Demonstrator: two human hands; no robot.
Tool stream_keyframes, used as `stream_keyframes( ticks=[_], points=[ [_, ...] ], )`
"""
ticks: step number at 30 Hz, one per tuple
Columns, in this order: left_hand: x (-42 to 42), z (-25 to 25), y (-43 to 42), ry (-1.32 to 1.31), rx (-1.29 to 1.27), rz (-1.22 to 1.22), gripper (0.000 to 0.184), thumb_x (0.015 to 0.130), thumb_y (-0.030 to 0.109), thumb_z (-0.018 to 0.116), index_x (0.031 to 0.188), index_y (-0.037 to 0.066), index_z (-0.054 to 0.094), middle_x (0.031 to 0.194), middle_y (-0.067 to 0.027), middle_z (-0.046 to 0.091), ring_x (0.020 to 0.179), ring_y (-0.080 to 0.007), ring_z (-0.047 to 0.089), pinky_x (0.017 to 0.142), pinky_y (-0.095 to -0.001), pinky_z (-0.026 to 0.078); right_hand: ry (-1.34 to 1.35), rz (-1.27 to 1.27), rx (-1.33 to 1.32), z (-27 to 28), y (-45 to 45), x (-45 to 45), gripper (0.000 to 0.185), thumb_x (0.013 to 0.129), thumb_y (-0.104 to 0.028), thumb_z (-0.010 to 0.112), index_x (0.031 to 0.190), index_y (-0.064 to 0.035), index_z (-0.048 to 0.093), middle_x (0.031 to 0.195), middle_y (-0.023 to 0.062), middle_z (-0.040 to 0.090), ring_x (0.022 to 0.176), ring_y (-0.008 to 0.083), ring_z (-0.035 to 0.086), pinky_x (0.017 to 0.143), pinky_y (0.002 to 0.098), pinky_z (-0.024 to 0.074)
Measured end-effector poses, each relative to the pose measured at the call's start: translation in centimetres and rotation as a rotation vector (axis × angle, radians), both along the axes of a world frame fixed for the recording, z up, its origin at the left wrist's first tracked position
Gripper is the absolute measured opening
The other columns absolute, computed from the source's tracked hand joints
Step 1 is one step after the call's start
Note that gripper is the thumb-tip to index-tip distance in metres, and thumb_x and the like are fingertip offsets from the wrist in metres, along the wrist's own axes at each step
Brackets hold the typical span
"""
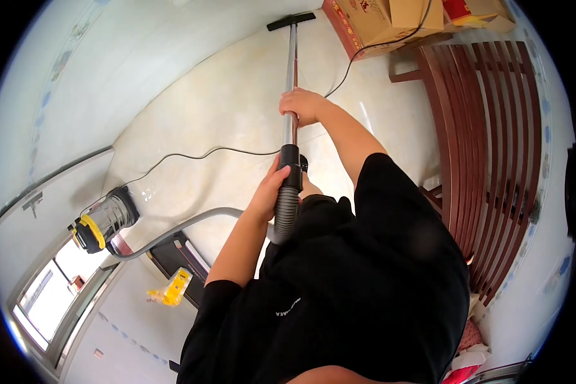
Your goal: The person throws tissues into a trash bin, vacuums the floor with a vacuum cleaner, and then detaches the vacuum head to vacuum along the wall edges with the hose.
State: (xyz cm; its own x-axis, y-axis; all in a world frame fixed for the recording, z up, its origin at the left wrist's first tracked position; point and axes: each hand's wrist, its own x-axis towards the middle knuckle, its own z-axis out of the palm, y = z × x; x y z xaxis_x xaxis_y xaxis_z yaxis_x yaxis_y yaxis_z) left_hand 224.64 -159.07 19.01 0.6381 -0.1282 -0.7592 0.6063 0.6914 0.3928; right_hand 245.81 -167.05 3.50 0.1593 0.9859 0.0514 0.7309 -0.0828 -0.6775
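Observation:
A vacuum cleaner wand (292, 61) runs away from me, its wide black floor head (292, 22) resting on the pale floor near the wall. My right hand (303, 106) is wrapped round the metal tube about midway along. Lower down, my left hand (269, 192) grips the black handle (289, 168) where the ribbed grey hose (205, 216) joins it. That hose curves left to the vacuum canister (105, 221), which has a clear body with yellow and black parts.
A dark wooden slatted bench (461, 141) stands along the right. Cardboard boxes (384, 25) are stacked at the far right. A black cord (205, 152) crosses the floor. A yellow plastic package (176, 288) lies on a dark case (173, 256) at lower left, near a window (54, 294).

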Motion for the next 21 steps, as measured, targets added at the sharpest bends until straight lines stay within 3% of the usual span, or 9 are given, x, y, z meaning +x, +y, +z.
stream_keyframes(
  ticks=[5, 6, 8, 10, 12, 14, 16, 18, 21],
  points=[
    [-3.3, -0.2, -0.2, 0.016, 0.073, -0.15, 0.068, 0.084, 0.026, 0.053, 0.14, 0.015, 0.017, 0.097, -0.0099, 0.051, 0.065, -0.0189, 0.055, 0.052, -0.0315, 0.05, 0.015, -0.185, 0.056, 0.2, -2.9, -4.7, 0.027, 0.059, -0.014, 0.068, 0.082, -0.0154, 0.054, 0.087, 0.0021, 0.056, 0.096, 0.0263, 0.05, 0.079, 0.0405, 0.0393],
    [-4.6, 0.8, 0.2, 0.084, 0.113, -0.192, 0.07, 0.084, 0.025, 0.054, 0.141, 0.015, 0.014, 0.098, -0.0101, 0.051, 0.066, -0.0185, 0.055, 0.051, -0.0305, 0.049, 0.138, -0.214, -0.045, -0.7, -3.5, -6.9, 0.035, 0.059, -0.009, 0.068, 0.09, -0.0165, 0.052, 0.098, 0.0032, 0.054, 0.118, 0.0318, 0.04, 0.095, 0.0447, 0.0327],
    [-8.1, 2.4, 1.3, 0.154, 0.105, -0.311, 0.07, 0.083, 0.023, 0.054, 0.141, 0.012, 0.016, 0.109, -0.0114, 0.05, 0.081, -0.0189, 0.056, 0.068, -0.0297, 0.05, 0.103, -0.297, 0.106, -1.2, -4.2, -11.8, 0.038, 0.054, -0.015, 0.073, 0.088, -0.0172, 0.055, 0.094, 0.0013, 0.055, 0.112, 0.0319, 0.043, 0.088, 0.0442, 0.0378],
    [-12.4, 2.7, 2.4, 0.06, 0.334, -0.42, 0.07, 0.082, 0.021, 0.055, 0.141, 0.01, 0.019, 0.119, -0.0117, 0.047, 0.1, -0.0178, 0.051, 0.085, -0.0276, 0.042, 0.221, -0.302, 0.196, -1.3, -3.6, -16.8, 0.036, 0.054, -0.012, 0.071, 0.086, -0.013, 0.054, 0.092, 0.0049, 0.054, 0.107, 0.0301, 0.045, 0.098, 0.044, 0.0334],
    [-14.4, 4.2, 3.6, 0.115, 0.292, -0.402, 0.068, 0.082, 0.022, 0.055, 0.14, 0.011, 0.022, 0.122, -0.0088, 0.046, 0.097, -0.0162, 0.052, 0.081, -0.0269, 0.043, 0.284, -0.394, 0.2, 3.5, -3.2, -19.2, 0.032, 0.056, -0.009, 0.069, 0.084, -0.0107, 0.053, 0.087, 0.0068, 0.053, 0.098, 0.0275, 0.049, 0.099, 0.0422, 0.0332],
    [-14.7, 4.4, 3.7, 0.179, 0.257, -0.381, 0.066, 0.081, 0.022, 0.055, 0.14, 0.012, 0.026, 0.125, -0.006, 0.046, 0.095, -0.0146, 0.052, 0.077, -0.0262, 0.045, 0.265, -0.398, 0.186, 3.0, -2.8, -19.5, 0.032, 0.056, -0.01, 0.068, 0.085, -0.0108, 0.053, 0.087, 0.0059, 0.054, 0.097, 0.0263, 0.05, 0.098, 0.0411, 0.0343],
    [-13.1, 3.1, 3.1, 0.186, 0.312, -0.345, 0.068, 0.081, 0.019, 0.056, 0.14, 0.009, 0.022, 0.117, -0.0102, 0.049, 0.099, -0.0166, 0.05, 0.084, -0.0271, 0.041, 0.181, -0.347, 0.168, 1.0, -3.2, -17.6, 0.03, 0.057, -0.01, 0.068, 0.084, -0.011, 0.054, 0.088, 0.0051, 0.055, 0.098, 0.0262, 0.05, 0.097, 0.0397, 0.0357],
    [-10.6, 2.5, 2.0, 0.194, 0.207, -0.32, 0.066, 0.083, 0.02, 0.054, 0.14, 0.012, 0.022, 0.102, -0.0103, 0.054, 0.079, -0.0163, 0.055, 0.067, -0.0284, 0.047, 0.086, -0.31, 0.147, -0.1, -3.8, -15.3, 0.029, 0.058, -0.01, 0.067, 0.084, -0.0112, 0.054, 0.088, 0.0043, 0.055, 0.099, 0.0262, 0.05, 0.096, 0.0383, 0.0371],
    [-9.0, 0.8, 0.9, 0.046, 0.212, -0.367, 0.065, 0.084, 0.018, 0.053, 0.14, 0.012, 0.022, 0.099, -0.0121, 0.054, 0.078, -0.0181, 0.056, 0.065, -0.0305, 0.049, 0.096, -0.406, 0.047, -0.4, -4.5, -13.5, 0.027, 0.059, -0.011, 0.067, 0.083, -0.0113, 0.055, 0.091, 0.0032, 0.057, 0.1, 0.025, 0.05, 0.095, 0.0357, 0.0389]
  ],
)
